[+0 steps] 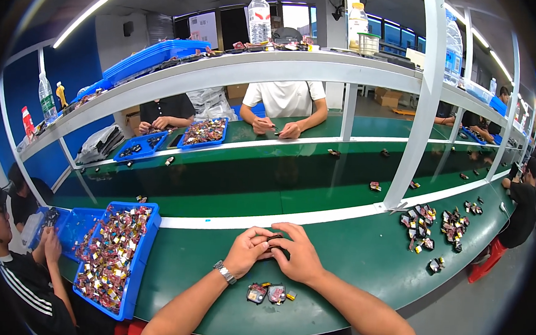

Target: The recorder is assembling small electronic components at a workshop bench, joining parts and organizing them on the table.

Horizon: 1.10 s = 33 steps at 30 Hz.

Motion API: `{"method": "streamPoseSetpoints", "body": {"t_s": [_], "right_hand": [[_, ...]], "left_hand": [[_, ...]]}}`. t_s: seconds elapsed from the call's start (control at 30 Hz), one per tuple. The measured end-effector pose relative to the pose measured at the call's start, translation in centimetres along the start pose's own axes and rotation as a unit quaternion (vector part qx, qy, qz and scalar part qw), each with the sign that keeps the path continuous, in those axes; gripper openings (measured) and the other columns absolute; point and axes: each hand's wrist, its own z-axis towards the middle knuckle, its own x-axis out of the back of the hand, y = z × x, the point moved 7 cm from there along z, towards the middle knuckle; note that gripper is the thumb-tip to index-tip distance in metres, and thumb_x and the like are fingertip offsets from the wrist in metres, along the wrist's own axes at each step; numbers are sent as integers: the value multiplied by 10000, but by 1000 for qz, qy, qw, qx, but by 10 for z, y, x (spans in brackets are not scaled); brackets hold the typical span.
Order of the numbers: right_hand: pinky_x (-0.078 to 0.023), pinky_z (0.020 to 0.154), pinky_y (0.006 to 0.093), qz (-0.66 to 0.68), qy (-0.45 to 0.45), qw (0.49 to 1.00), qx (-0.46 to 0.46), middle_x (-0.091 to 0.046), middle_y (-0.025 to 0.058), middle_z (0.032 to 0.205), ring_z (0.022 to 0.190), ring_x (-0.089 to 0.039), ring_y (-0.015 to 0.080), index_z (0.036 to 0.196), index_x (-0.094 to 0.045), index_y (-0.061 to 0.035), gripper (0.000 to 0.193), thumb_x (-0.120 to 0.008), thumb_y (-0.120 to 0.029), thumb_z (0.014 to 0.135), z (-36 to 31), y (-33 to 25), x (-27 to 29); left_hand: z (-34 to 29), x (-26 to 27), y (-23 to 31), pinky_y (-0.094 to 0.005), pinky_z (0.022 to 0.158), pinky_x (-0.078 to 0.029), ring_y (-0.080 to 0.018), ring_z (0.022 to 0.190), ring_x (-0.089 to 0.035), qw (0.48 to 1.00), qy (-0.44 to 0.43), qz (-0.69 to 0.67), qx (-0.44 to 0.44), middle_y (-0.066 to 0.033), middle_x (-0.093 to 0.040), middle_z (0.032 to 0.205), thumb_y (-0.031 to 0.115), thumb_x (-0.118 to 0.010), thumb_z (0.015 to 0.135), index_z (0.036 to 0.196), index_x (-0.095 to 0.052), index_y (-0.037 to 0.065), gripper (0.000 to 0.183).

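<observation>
In the head view, held a black part [274, 237] between the left hand [246, 251] and the right hand [300, 254], over the bench [354, 263], nearer its white far edge than its near one. Pinched it from the left with bent fingers and thumb; arched the right fingers and thumb around its other side. Could not tell which fingertips pressed, nor the full outline between them. Best handled, by judgement, with light, even pressure on the rim and steady wrists. Saw two units [276, 293] lying by the near edge: squarish, black-rimmed, with shiny greyish faces, pinkish patches and yellow tabs. Saw loose clusters [419, 224] toward the right end, and, at the left end, a smooth blue tray [145, 252] heaped with jumbled pieces [113, 250].
</observation>
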Motion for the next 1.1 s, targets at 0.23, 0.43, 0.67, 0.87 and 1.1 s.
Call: {"method": "streamPoseSetpoints", "body": {"t_s": [0.23, 0.43, 0.67, 0.87, 1.1], "right_hand": [[-509, 824, 372, -64, 30, 993, 94, -607, 62, 1022, 984, -592, 266, 879, -675, -52, 160, -705, -34, 723, 5, -11, 7], [-522, 717, 341, -106, 16, 990, 89, -596, 38, 953, 891, -598, 225, 869, -673, -75, 163, -709, -42, 713, 5, -6, 4], [-537, 674, 328, -138, 12, 986, 89, -620, 40, 926, 853, -616, 221, 887, -694, -83, 152, -736, -75, 741, 2, -4, -5], [-539, 672, 331, -183, 35, 977, 107, -637, 27, 910, 840, -621, 205, 863, -696, -84, 101, -714, -88, 764, -2, -5, -8], [-522, 682, 329, -223, 41, 966, 122, -637, 26, 901, 831, -618, 197, 834, -690, -84, 80, -697, -63, 757, -3, -7, -11]], "left_hand": [[-2, 3, -1, -310, 892, -568, -162, 1045, -636, 1000, 15, -7, 16, -116, -630, 1174, -3, -480, 977, 1199, -496, 19, 224], [2, 1, -4, -327, 885, -573, -161, 1022, -643, 999, 4, -44, 29, -105, -639, 1135, 9, -484, 980, 1196, -495, 19, 217], [1, 3, -6, -339, 888, -576, -170, 1020, -648, 998, 8, -45, 38, -109, -639, 1135, 6, -484, 978, 1192, -487, 18, 215], [1, 0, -6, -357, 903, -576, -183, 1026, -647, 999, 7, -41, 35, -122, -639, 1133, -4, -478, 975, 1187, -482, 2, 213], [1, -2, -6, -364, 898, -581, -192, 1031, -646, 999, 19, -23, 38, -136, -634, 1145, -13, -466, 975, 1183, -480, -9, 209]]}}
